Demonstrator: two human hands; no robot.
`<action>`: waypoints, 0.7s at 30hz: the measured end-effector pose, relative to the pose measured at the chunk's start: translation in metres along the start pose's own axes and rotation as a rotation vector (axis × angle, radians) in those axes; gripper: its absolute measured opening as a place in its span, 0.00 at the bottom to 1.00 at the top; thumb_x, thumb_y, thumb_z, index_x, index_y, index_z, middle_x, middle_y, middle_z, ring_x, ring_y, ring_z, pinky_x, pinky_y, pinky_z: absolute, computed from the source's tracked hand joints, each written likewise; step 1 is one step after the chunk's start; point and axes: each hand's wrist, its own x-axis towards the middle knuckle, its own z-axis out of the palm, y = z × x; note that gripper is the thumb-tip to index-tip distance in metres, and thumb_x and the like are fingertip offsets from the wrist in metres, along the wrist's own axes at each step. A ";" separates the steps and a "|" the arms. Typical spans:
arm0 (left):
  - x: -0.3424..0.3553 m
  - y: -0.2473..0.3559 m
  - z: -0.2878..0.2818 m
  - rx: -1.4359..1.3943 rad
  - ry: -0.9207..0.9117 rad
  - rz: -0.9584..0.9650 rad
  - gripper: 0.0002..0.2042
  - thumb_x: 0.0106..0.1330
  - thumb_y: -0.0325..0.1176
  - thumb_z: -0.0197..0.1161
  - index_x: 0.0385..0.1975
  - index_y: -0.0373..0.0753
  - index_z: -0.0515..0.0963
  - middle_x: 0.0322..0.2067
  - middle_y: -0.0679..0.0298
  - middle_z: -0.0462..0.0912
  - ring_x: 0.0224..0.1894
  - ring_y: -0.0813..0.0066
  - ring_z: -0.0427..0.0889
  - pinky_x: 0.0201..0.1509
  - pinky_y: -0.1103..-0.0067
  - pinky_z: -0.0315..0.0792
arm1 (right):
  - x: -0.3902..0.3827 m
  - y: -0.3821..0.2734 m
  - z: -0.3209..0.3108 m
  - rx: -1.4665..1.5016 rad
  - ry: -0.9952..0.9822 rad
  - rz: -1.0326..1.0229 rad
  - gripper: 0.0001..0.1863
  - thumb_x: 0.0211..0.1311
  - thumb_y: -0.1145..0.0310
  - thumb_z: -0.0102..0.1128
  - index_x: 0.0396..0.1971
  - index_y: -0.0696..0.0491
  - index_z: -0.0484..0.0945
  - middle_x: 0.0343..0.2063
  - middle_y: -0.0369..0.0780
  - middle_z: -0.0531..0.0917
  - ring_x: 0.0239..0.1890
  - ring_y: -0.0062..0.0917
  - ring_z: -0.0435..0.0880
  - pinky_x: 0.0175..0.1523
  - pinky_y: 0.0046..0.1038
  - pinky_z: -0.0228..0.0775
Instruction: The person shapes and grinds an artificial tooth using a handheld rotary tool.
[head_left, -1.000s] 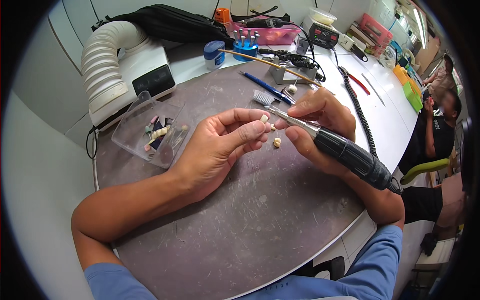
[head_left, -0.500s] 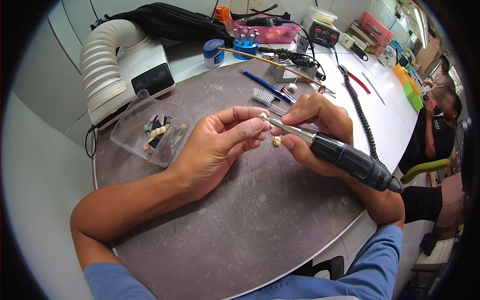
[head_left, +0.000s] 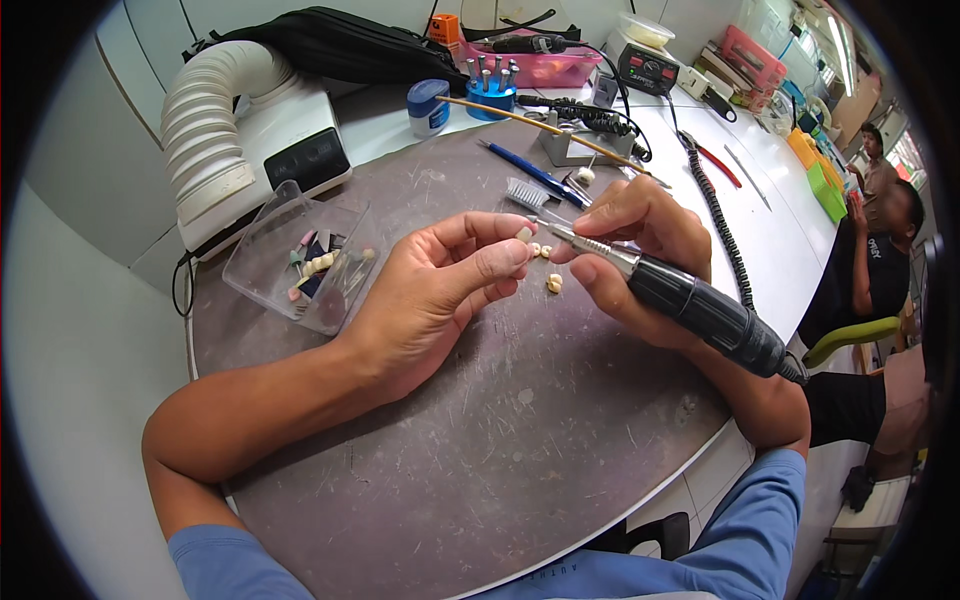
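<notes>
Between the thumb and fingers of my left hand [head_left: 455,275] is a small whitish dental crown [head_left: 524,234], partly covered by the fingertips. My right hand [head_left: 645,265] is wrapped round a black and silver rotary handpiece [head_left: 700,310], its cord leaving at the lower right. The handpiece tip points left and stands just beside the crown; whether it touches is too fine to tell. Below the tip, cream tooth pieces [head_left: 554,284] lie on the grey mat [head_left: 480,430], with a few more close to my left fingertips.
A clear plastic box [head_left: 270,262] with tooth pieces and burs stands at left, near a white extractor with a ribbed hose [head_left: 205,120]. Beyond my hands lie a brush [head_left: 525,193], a blue pen-like tool [head_left: 530,170] and a blue bur stand [head_left: 490,98]. Other people [head_left: 880,240] are at far right.
My right hand has drawn the handpiece slightly to the right, away from the crown. More of the crown and the tooth pieces behind shows. My left hand has hardly moved.
</notes>
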 end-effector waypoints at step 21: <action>-0.001 0.000 -0.001 -0.001 0.021 -0.004 0.13 0.61 0.28 0.62 0.44 0.34 0.73 0.36 0.66 0.78 0.38 0.84 0.76 0.47 0.87 0.71 | 0.001 0.003 0.000 -0.015 -0.048 -0.032 0.12 0.49 0.73 0.66 0.30 0.60 0.74 0.26 0.43 0.81 0.31 0.27 0.85 0.39 0.24 0.79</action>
